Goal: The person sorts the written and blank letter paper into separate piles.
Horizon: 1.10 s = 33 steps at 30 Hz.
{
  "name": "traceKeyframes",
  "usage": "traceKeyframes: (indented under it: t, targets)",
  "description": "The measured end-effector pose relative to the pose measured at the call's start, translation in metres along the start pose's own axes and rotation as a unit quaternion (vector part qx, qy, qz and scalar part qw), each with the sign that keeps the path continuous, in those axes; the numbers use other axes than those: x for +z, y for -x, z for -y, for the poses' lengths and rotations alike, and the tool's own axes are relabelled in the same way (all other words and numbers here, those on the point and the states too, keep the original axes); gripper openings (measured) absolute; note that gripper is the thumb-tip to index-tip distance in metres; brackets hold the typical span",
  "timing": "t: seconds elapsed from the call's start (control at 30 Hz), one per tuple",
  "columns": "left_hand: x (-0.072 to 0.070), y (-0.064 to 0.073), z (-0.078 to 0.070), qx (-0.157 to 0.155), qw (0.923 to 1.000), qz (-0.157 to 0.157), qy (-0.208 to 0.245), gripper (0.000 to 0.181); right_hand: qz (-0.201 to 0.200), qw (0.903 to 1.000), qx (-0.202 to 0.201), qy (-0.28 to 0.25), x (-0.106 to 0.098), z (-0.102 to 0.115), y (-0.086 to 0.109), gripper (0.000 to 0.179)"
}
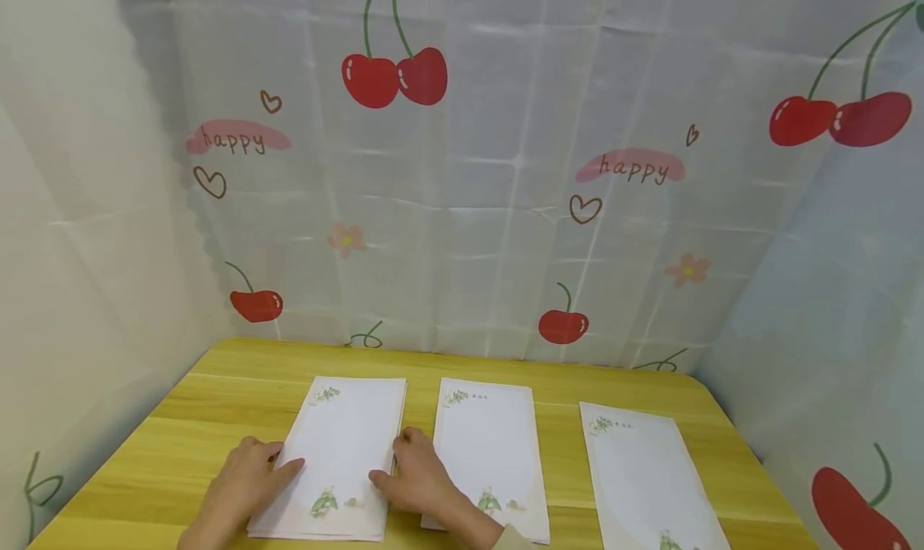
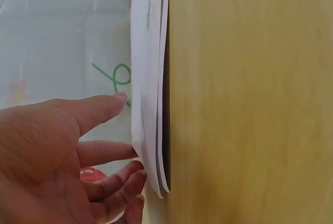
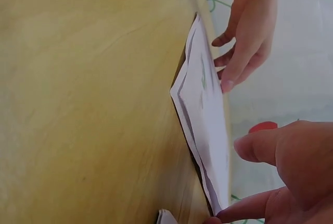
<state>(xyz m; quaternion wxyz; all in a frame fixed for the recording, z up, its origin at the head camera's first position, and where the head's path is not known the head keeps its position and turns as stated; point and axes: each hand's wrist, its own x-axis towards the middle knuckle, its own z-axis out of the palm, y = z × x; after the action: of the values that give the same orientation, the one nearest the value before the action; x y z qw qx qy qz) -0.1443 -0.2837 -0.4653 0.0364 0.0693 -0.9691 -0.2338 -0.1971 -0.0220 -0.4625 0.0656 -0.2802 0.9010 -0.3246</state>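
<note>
A stack of printed letter paper [image 1: 342,446] lies at the left of the table, with a green plant print at its top left and bottom. Its sheets part slightly along the edge in the left wrist view. My left hand [image 1: 249,478] is at the stack's left edge, fingertips touching the side and thumb extended over the top sheet. On the opposite side, my right hand [image 1: 422,474] has its fingers against the right edge. The right wrist view shows that thumb [image 3: 255,146] raised off the paper and a fingertip at the stack's corner.
A second stack of letter paper [image 1: 491,454] lies in the middle, partly under my right forearm. Farther right is a third paper pile [image 1: 650,478], set at an angle. The yellow wood-grain table [image 1: 563,486] meets a cherry-print curtain [image 1: 469,213] at the back.
</note>
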Motion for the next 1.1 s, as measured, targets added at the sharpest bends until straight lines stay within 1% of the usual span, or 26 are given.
traceKeyframes:
  t: [0.13, 0.23, 0.33, 0.4, 0.5, 0.53, 0.6, 0.67, 0.73, 0.77, 0.83, 0.9, 1.0, 1.1]
  targets:
    - [0.0, -0.002, 0.001, 0.001, 0.9999, 0.003, -0.011, 0.061, -0.006, 0.9996, -0.001, 0.028, 0.0, -0.001, -0.002, 0.051]
    - [0.0, -0.003, 0.001, 0.005, 0.9998, 0.01, -0.016, 0.065, -0.01, 0.9992, -0.002, 0.039, 0.0, -0.002, -0.004, 0.051]
    - [-0.001, -0.003, 0.002, 0.008, 0.9998, 0.011, -0.011, 0.069, -0.015, 0.999, -0.01, 0.041, -0.002, -0.002, -0.004, 0.052]
    - [-0.002, -0.003, 0.001, 0.007, 1.0, 0.007, -0.002, 0.067, -0.017, 0.999, -0.017, 0.037, -0.004, -0.002, -0.005, 0.055]
    - [-0.003, -0.003, 0.0, 0.002, 0.9999, 0.004, 0.011, 0.056, -0.024, 0.9993, -0.02, 0.02, -0.008, -0.005, -0.004, 0.058]
    - [-0.004, -0.004, 0.0, 0.002, 0.9999, 0.003, 0.012, 0.055, -0.026, 0.9994, -0.02, 0.012, -0.01, -0.006, -0.004, 0.054]
    - [-0.004, -0.004, 0.0, -0.001, 0.9999, 0.004, 0.014, 0.057, -0.034, 0.9992, -0.02, -0.006, -0.014, -0.01, -0.002, 0.049]
    - [-0.002, -0.005, -0.001, 0.002, 0.9999, 0.003, 0.013, 0.064, -0.049, 0.9984, -0.024, -0.016, -0.019, -0.017, 0.001, 0.043]
    - [0.002, -0.006, -0.007, 0.005, 0.9999, -0.008, 0.012, 0.069, -0.065, 0.9974, -0.025, -0.02, -0.025, -0.026, 0.006, 0.039]
    - [0.006, -0.007, -0.011, 0.009, 0.9998, -0.015, 0.011, 0.071, -0.076, 0.9967, -0.024, -0.017, -0.029, -0.032, 0.01, 0.042]
    - [0.015, -0.009, -0.023, 0.018, 0.9994, -0.029, 0.008, 0.07, -0.096, 0.9953, -0.017, -0.003, -0.038, -0.044, 0.016, 0.045]
    - [0.024, -0.011, -0.037, 0.03, 0.9986, -0.043, 0.005, 0.067, -0.113, 0.9934, -0.004, 0.018, -0.048, -0.055, 0.024, 0.046]
    - [0.034, -0.013, -0.06, 0.06, 0.9964, -0.059, 0.009, 0.062, -0.139, 0.9883, 0.016, 0.062, -0.062, -0.073, 0.033, 0.046]
    - [0.043, -0.015, -0.084, 0.097, 0.9925, -0.07, 0.026, 0.057, -0.16, 0.9814, 0.033, 0.1, -0.075, -0.09, 0.042, 0.044]
